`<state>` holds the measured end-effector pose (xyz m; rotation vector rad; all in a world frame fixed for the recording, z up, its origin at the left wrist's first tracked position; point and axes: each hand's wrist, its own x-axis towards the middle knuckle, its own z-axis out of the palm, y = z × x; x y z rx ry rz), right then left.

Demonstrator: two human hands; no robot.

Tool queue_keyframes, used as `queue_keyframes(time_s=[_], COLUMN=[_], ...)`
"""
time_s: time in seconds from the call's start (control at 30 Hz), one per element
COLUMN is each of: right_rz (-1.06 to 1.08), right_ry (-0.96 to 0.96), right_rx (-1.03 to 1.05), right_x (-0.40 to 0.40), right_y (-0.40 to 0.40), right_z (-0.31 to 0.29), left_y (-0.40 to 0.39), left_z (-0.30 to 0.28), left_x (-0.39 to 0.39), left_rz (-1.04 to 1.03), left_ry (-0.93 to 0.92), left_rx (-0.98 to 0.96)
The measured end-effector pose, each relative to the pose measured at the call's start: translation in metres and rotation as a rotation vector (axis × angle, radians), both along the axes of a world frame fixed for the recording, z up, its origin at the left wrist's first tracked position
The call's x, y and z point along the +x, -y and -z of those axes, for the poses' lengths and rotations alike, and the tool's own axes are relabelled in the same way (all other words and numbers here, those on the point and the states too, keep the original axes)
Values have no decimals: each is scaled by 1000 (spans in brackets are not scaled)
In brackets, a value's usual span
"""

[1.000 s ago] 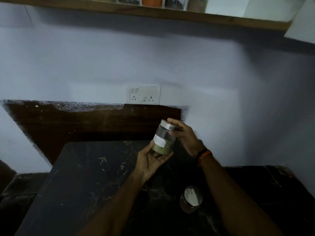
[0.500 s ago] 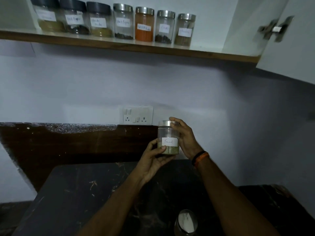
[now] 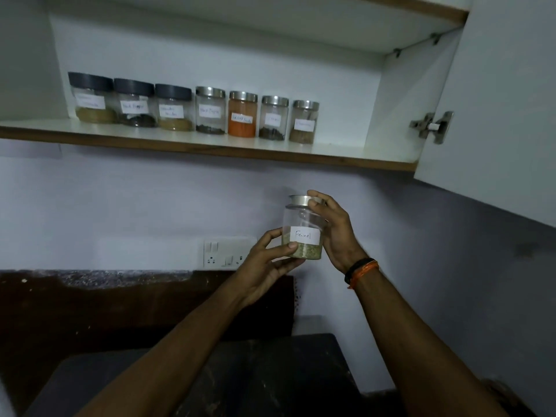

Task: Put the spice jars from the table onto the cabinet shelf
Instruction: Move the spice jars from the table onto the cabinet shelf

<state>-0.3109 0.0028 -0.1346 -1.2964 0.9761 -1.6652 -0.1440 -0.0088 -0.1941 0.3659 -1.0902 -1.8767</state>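
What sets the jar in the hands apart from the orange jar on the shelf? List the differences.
The fennel jar is held in the air by the left hand and right hand; the orange jar stands on the shelf.
The fennel jar holds only a low layer of greenish seed; the orange jar is filled nearly to its lid with orange powder.
Both are clear, upright, with silver lids and white handwritten labels.

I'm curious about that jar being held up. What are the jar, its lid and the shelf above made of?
The fennel jar looks like clear glass or hard plastic: you see the seeds through it. The look alone cannot settle which. Its lid appears to be brushed metal, silvery with a dull sheen. The cabinet shelf seems to be white laminated board, with a brown wood-coloured front edge. Left hand and right hand both hold the jar.
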Motion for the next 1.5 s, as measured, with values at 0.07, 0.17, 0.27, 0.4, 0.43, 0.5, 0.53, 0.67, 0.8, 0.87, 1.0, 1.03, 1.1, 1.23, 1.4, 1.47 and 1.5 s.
queue_keyframes(time_s=[0.07,0.17,0.27,0.4,0.43,0.5,0.53,0.67,0.8,0.87,1.0,1.03,1.1,1.23,1.4,1.47,1.5], right_rz=[12,23,36,41,43,44,45,38,40,42,31,33,25,-21,-51,-39,-31], right_ry=[-13,-37,-65,-84,-80,-67,-59,-37,-44,-60,-45,-45,-49,-23,-28,-44,-55], right_rx=[-29,-64,-101,-168,-178,-198,-204,-238,-246,-242,-219,-215,-213,-220,-233,-226,-226], right_x=[-3,-6,-11,-17,-18,-19,-21,-27,-34,-36,-41,-42,-42,-43,-45,-46,-47], right_y=[0,0,2,4,4,6,7,12,17,19,21,21,20,22,25,26,26], right_z=[-17,-40,-63,-92,-97,-106,-110,-119,-124,-125,-129,-131,-135,-140,-144,-145,-146], left_y=[5,11,18,23,24,27,29,39,44,48,58,60,62,63,67,70,71], left_z=[-16,-37,-60,-93,-98,-109,-115,-134,-161,-176,-197,-201,-209,-223,-237,-240,-241], left_x=[-4,-8,-12,-15,-15,-17,-18,-22,-26,-29,-34,-35,-36,-42,-48,-52,-53], left_rz=[-3,4,4,-10,-9,-13,-20,-89,-184,-206,-222,-216,-207,-190,-139,-123,-116], left_ry=[-2,15,61,104,110,126,139,244,333,344,456,477,500,507,523,547,552], left_rx=[-25,-80,-149,-239,-254,-285,-305,-427,-553,-586,-700,-708,-704,-659,-544,-496,-476])
